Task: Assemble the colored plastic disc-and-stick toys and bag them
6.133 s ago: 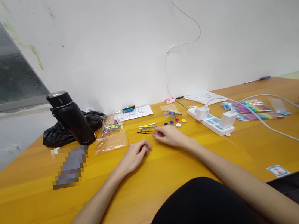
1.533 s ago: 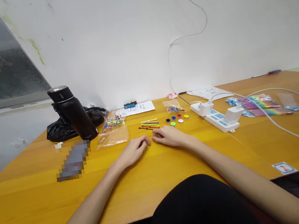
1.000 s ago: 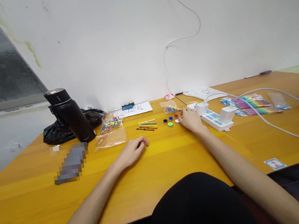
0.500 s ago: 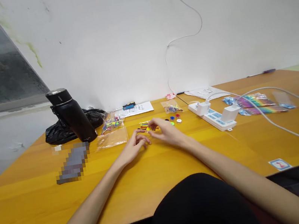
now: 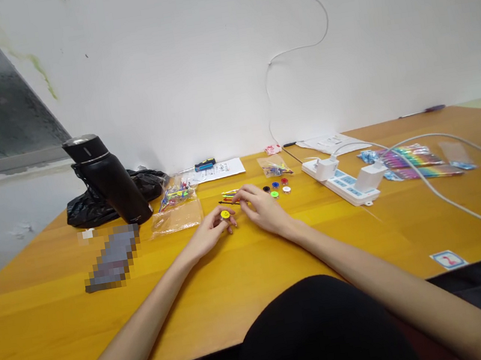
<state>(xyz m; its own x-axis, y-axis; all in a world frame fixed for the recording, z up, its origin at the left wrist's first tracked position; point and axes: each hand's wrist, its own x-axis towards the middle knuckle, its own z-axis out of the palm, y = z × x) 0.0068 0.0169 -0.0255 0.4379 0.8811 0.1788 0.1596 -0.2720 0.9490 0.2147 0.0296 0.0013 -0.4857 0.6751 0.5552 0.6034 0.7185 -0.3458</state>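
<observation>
The left hand [image 5: 211, 233] grips the yellow disc [image 5: 225, 214] between thumb and fingertips above the worktop [image 5: 255, 275]. With so small a hold, a loosened pinch could let the disc drop and roll. The right hand [image 5: 266, 208] has its fingers bent over the sticks [image 5: 229, 194]; whether it grasps one I cannot tell. The sticks look thin and crowded, so a careless pick could drag several or scatter them. Just beyond this hand lie the loose discs [image 5: 274, 194], which a sideways brush of the knuckles could disturb.

Counted from the left: one black bag [image 5: 76, 212], one bottle [image 5: 113, 185], one large clear bag [image 5: 176, 217] with coloured pieces too jumbled to number, and several sticks, partly hidden, so no sure count. Six discs show: one yellow in the left hand, then one each of black, green, blue, red and white. Then come one small clear bag [image 5: 275, 166], one power strip [image 5: 342, 187] and two plugs [image 5: 370, 176].
</observation>
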